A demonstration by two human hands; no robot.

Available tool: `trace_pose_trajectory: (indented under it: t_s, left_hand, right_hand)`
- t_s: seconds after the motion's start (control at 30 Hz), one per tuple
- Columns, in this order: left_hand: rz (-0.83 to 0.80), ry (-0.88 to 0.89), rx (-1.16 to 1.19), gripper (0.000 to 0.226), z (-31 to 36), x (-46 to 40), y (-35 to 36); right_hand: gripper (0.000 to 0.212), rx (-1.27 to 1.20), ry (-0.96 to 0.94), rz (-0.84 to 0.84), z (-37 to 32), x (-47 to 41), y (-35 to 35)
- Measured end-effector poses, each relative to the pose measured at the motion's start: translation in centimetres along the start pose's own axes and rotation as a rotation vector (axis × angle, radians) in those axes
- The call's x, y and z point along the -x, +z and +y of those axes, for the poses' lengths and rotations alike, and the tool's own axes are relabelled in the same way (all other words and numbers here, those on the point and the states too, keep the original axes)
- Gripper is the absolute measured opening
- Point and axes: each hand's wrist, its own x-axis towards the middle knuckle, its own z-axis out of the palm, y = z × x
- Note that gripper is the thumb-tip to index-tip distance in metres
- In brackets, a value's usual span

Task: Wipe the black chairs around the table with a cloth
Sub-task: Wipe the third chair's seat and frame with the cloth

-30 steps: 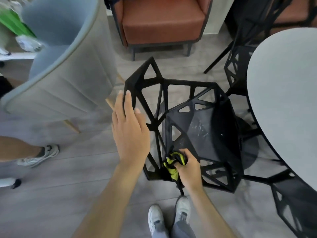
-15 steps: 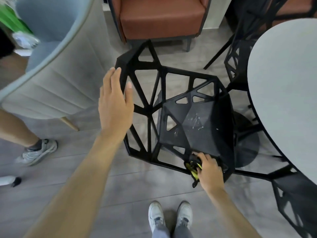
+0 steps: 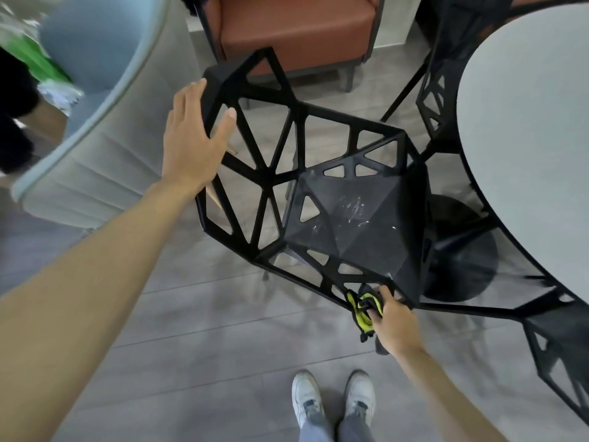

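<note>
A black chair (image 3: 350, 218) with triangular cut-outs stands in front of me, its seat marked with pale smudges. My left hand (image 3: 191, 138) grips the top corner of its backrest, thumb over the inner side. My right hand (image 3: 393, 320) holds a bunched yellow and black cloth (image 3: 363, 309) pressed against the chair's near front edge. Another black chair (image 3: 557, 352) shows at the lower right, and a further one (image 3: 436, 90) stands behind the round grey table (image 3: 526, 129).
A pale blue-grey armchair (image 3: 95, 129) stands close on the left, a brown armchair (image 3: 296, 30) behind. The table's black round base (image 3: 462, 250) sits right of the chair. Another person's dark clothing (image 3: 12, 106) shows at far left. My white shoes (image 3: 331, 400) are on grey floor.
My right hand has slid the cloth from the chair's near left corner rightward along the front edge. My left hand moved up the backrest to its top corner. The view shifted.
</note>
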Motion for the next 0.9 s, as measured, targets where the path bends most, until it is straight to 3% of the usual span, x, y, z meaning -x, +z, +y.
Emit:
trace_pose_trajectory:
  t_s: [0.27,0.43,0.7,0.9]
  left_hand:
    - [-0.036,0.073,-0.092,0.07,-2.9,-0.4,-2.4]
    - [-0.089,0.061,-0.23,0.073,-3.7,0.3,-3.3]
    - [0.253,-0.267,-0.053,0.076,-1.2,12.0,-0.1]
    - [0.534,-0.17,-0.044,0.054,-3.0,11.1,1.5]
  right_hand:
    - [0.038,-0.046,-0.141,-0.141,-2.1,0.6,2.5]
    - [0.028,-0.068,-0.152,-0.077,-3.7,1.6,4.5]
    - [0.039,-0.187,-0.174,-0.05,-3.9,1.2,3.9]
    - [0.039,-0.281,-0.389,0.057,-8.8,-6.3,3.3]
